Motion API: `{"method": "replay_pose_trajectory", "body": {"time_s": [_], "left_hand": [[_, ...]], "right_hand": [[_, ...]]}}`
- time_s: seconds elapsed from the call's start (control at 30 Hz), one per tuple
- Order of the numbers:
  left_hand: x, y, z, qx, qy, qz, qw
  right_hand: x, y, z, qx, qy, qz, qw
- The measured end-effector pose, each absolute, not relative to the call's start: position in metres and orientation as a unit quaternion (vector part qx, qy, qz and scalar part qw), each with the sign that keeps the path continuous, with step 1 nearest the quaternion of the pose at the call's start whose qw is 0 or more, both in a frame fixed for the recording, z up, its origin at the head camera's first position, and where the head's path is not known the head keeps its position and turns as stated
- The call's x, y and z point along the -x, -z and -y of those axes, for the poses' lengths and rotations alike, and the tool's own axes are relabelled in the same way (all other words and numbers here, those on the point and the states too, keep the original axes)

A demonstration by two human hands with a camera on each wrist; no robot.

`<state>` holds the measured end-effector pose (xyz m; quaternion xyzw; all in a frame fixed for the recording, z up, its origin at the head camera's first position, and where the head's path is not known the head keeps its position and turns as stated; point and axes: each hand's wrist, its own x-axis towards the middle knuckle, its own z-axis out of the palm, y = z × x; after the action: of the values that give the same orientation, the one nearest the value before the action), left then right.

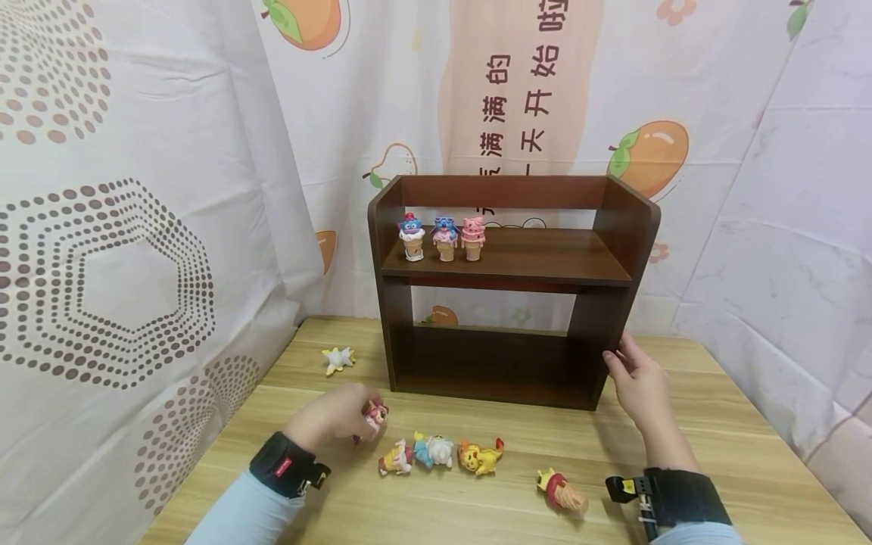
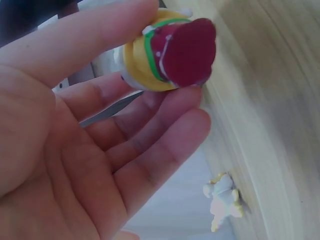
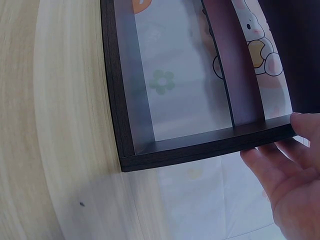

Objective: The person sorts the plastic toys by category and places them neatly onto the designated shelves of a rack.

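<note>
While the small figurine (image 2: 167, 55) sits pinched between my thumb and fingertips, just above the surface (image 1: 681, 454), my left hand (image 1: 334, 416) curls round it. Three more figurines (image 1: 441, 453) lie in a row just beside it. My right hand (image 1: 640, 386), fingers relaxed, touches the right side panel of the wooden shelf (image 1: 613, 303).

Left hand (image 1: 337, 415) curled in a grip, right hand (image 1: 639, 384) with relaxed fingers.
</note>
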<state>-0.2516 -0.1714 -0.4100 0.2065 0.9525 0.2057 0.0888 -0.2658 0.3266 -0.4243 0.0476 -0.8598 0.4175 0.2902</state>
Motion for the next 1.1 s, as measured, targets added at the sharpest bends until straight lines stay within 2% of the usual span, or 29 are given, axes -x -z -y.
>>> {"method": "replay_pose_trajectory", "body": {"time_s": [0.2, 0.67, 1.1], "left_hand": [[0.258, 0.408, 0.171, -0.229, -0.238, -0.942, 0.059], [0.262, 0.403, 0.162, -0.217, -0.310, -0.926, 0.016], [0.260, 0.388, 0.148, -0.211, -0.328, -0.916, -0.093]], "right_hand": [[0.266, 0.424, -0.327, -0.048, -0.419, 0.859, 0.291], [0.265, 0.423, -0.326, -0.042, -0.422, 0.860, 0.283], [0.268, 0.425, -0.326, -0.049, -0.415, 0.858, 0.297]]}}
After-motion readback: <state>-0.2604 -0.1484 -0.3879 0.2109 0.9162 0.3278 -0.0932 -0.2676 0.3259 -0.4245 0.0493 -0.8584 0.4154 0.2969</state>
